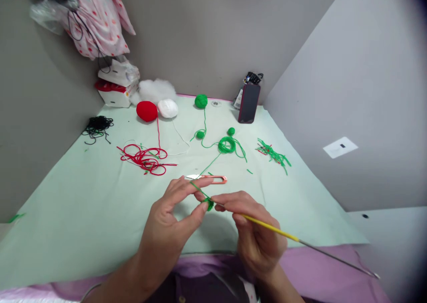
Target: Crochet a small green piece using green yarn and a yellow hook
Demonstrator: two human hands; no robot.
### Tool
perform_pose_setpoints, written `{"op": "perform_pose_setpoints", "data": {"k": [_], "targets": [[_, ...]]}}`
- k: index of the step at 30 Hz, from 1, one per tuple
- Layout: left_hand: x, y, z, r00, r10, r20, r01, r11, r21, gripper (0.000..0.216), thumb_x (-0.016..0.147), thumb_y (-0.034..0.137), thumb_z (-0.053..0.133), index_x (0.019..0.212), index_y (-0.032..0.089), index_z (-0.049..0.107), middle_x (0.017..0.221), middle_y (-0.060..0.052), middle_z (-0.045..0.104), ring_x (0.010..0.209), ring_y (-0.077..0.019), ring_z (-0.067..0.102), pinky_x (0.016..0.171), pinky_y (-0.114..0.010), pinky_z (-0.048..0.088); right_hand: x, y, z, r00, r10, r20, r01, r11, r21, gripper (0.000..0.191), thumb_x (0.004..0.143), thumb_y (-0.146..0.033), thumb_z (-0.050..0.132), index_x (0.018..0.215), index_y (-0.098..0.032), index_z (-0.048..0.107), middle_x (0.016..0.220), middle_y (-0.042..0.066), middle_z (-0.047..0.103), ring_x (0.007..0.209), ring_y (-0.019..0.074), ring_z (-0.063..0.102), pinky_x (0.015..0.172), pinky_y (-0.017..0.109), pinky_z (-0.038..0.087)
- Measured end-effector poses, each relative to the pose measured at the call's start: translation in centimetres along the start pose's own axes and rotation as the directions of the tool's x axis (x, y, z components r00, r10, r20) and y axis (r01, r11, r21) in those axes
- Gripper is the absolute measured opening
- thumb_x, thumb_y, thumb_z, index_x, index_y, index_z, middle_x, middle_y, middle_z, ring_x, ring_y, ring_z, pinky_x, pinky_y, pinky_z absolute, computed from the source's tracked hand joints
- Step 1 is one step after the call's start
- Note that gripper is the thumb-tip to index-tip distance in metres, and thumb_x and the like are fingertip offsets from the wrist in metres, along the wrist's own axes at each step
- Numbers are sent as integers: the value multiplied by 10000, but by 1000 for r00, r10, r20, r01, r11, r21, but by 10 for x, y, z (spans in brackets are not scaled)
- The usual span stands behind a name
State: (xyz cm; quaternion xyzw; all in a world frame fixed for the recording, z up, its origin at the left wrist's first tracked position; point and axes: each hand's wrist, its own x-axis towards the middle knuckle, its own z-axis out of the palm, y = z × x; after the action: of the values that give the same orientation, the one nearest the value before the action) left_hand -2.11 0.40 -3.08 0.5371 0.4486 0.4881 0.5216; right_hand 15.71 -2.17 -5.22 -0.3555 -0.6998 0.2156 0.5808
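Step in hand, as judged from beside the worktop: the working of a crochet stitch. The left hand pinches a small green piece by its thumb side, above the near part of the worktop. The forefinger of that hand is extended, with green yarn laid across it and leading to the piece. The right hand is closed around the hook at its yellow handle. The front end of the hook meets the green piece; whether it passes through a loop is too small for me to tell. The rear end projects beyond the right hand, to the person's right.

Supply: the yarn leads back to a loose green coil farther across the worktop. The snips lie just beyond the left hand, not held.

The next move appears to call for even tension over the left forefinger, a firm pinch close to the stitch, and a slight turn of the hook to catch the strand. Slack yarn could slip off the tip.
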Motion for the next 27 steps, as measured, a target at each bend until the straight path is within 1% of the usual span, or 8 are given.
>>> {"op": "perform_pose_setpoints", "data": {"k": [2, 7, 11, 13, 16, 20, 23, 27], "targets": [[-1, -2, 2, 999, 23, -22, -23, 1000, 6, 218, 882, 168, 802, 968, 352, 881, 1000, 13, 807, 1148, -251, 669, 1232, -420, 319, -1, 2, 3, 999, -35, -28, 34, 999, -12, 296, 1071, -110, 563, 1259, -256, 738, 1081, 99, 857, 985, 239, 816, 793, 406, 683], [0, -6, -1, 995, -95, -22, 93, 992, -82, 367, 886, 238, 843, 1217, 395, 851, 934, 18, 753, 1088, -248, 686, 1126, -394, 447, 1, 3, 5, 998, -32, -57, 31, 999, -32, 247, 1083, -165, 565, 1206, -256, 759, 1045, 109, 866, 934, 255, 834, 723, 403, 692], [0, -5, 0, 997, 22, -69, -21, 1000, 3, 193, 861, 217, 853, 986, 359, 891, 887, 7, 751, 1077, -253, 668, 1196, -412, 378, 3, 4, 5, 999, -10, -30, 9, 999, -34, 273, 1077, -135, 554, 1219, -259, 752, 1047, 98, 867, 943, 257, 833, 760, 419, 691], [-1, -4, 2, 998, 8, -69, -10, 1000, -27, 124, 850, 206, 858, 846, 330, 869, 944, 1, 764, 1119, -252, 662, 1199, -399, 363, -1, 6, 8, 996, -52, -65, 46, 994, -97, 283, 1067, -128, 576, 1235, -264, 759, 1088, 105, 859, 955, 253, 829, 755, 403, 691], [0, -3, 5, 984, -177, 17, 176, 957, -230, 176, 840, 232, 891, 977, 342, 878, 974, 13, 741, 1101, -223, 654, 1089, -344, 433, -9, 7, 11, 986, -148, -77, 120, 950, -288, 379, 1038, -95, 625, 1335, -296, 747, 1164, 98, 842, 970, 236, 820, 748, 364, 690], [6, -2, 4, 880, -394, 264, 474, 719, -507, 397, 849, 339, 897, 1242, 325, 844, 822, 26, 668, 861, -165, 597, 907, -296, 469, -13, 5, 10, 977, -212, 30, 204, 873, -442, 502, 1004, -41, 652, 1432, -295, 714, 1144, 94, 837, 1039, 243, 800, 788, 351, 682], [10, -1, 0, 848, -422, 320, 529, 650, -546, 399, 829, 345, 897, 1215, 252, 860, 871, -15, 713, 891, -177, 592, 931, -308, 454, -8, 1, 10, 992, -91, -85, 66, 965, -255, 412, 1031, -67, 613, 1335, -302, 762, 1088, 72, 838, 932, 226, 794, 752, 359, 668], [11, 1, -6, 892, -372, 258, 453, 745, -490, 359, 805, 296, 900, 1159, 247, 882, 883, -23, 726, 857, -176, 569, 892, -308, 446, 1, -4, 9, 962, 136, -235, -117, 989, 94, 253, 1055, -133, 619, 1143, -264, 815, 896, 41, 811, 781, 195, 742, 710, 348, 627]]}}
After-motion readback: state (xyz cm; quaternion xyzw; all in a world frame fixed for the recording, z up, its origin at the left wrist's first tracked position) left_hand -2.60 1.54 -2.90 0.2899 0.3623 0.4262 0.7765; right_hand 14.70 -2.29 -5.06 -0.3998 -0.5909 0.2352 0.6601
